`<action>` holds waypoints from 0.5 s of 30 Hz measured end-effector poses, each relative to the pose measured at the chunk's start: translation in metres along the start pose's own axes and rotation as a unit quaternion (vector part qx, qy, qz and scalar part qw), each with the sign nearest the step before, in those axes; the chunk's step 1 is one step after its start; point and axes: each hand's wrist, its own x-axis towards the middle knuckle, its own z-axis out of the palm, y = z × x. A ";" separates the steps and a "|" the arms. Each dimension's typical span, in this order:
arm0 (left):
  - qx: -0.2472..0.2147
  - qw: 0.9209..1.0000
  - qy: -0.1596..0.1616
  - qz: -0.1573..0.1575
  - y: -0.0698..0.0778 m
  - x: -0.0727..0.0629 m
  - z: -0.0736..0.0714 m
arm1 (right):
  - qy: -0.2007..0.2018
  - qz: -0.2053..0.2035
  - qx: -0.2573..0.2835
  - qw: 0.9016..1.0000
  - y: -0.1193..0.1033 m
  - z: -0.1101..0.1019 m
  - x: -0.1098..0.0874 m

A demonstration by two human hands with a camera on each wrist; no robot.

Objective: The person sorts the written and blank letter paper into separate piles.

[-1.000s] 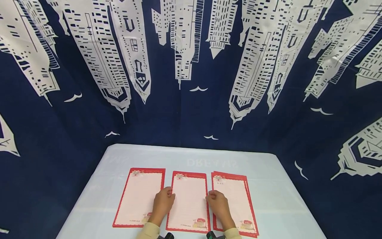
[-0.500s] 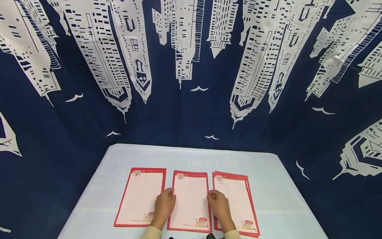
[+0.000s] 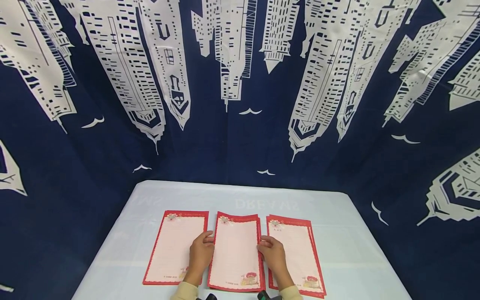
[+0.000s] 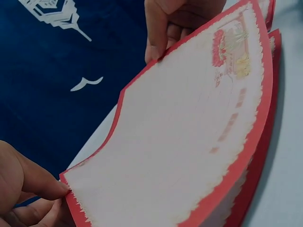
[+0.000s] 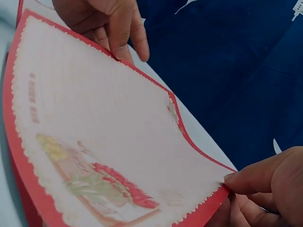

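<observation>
A red-bordered sheet of paper (image 3: 235,254), pale pink inside, is raised off the middle stack and sags between both hands. My left hand (image 3: 201,253) pinches its left edge between thumb and fingers; the left wrist view shows that thumb (image 4: 45,182) on top of the border. On the opposite edge my right hand (image 3: 273,254) pinches the paper the same way, its thumb (image 5: 251,177) over the red margin. Beneath the lifted sheet, more red-edged paper (image 4: 258,182) shows. Flower and picture prints decorate the sheet's corners.
To the left lies another red-bordered stack (image 3: 174,246), partly under the left forearm. A slightly fanned stack (image 3: 300,254) lies to the right, partly under the right hand. All rest on a white table (image 3: 337,233) before a navy curtain (image 3: 225,154) with white buildings.
The middle sheet, flat before, is now lifted and bowed, with paper showing below its right edge. Both hands have risen slightly, the left shifting a little left.
</observation>
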 end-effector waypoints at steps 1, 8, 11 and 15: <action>0.001 1.000 -0.001 -0.006 0.000 0.001 -0.002 | -0.005 0.004 0.010 1.000 0.000 0.001 0.000; 0.022 0.999 0.001 -0.035 -0.004 0.006 -0.025 | -0.049 0.009 0.065 0.997 -0.005 0.012 0.001; 0.023 0.999 0.002 -0.046 -0.005 0.009 -0.036 | -0.067 0.004 0.082 0.994 -0.008 0.022 0.002; 0.033 0.998 0.008 -0.056 -0.011 0.014 -0.053 | -0.088 0.003 0.104 0.991 -0.012 0.040 0.001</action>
